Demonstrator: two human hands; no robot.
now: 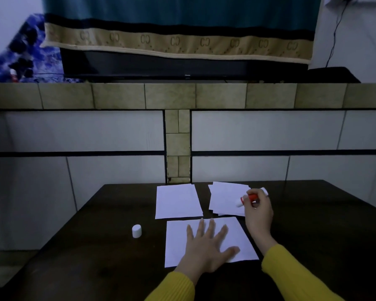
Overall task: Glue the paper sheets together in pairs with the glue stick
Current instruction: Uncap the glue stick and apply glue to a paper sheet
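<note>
- Left hand (206,244), in a yellow knit sleeve (172,287), flat with fingers spread, palm pressing on the near white paper sheet (237,231) at the front middle of the dark wooden table (96,246).
- Right hand (258,211), also yellow-sleeved, raised just right of that sheet, fingers curled round a red-and-white glue stick (246,199).
- Glue stick uncapped, tilted, white tip pointing left and down over the right edge of the loose stack of white paper sheets (224,198) at the far right; whether the tip touches the paper cannot be told.
- Second white sheet (176,202) flat at the far left, just beside the stack and just behind the pressed sheet.
- Small white cylindrical cap (136,231) upright on the table, left of the pressed sheet and apart from it.
- Behind the table: tiled wall (74,131), tan tiled ledge (117,95), dark television (182,66) under a teal-and-beige cloth (178,42).
</note>
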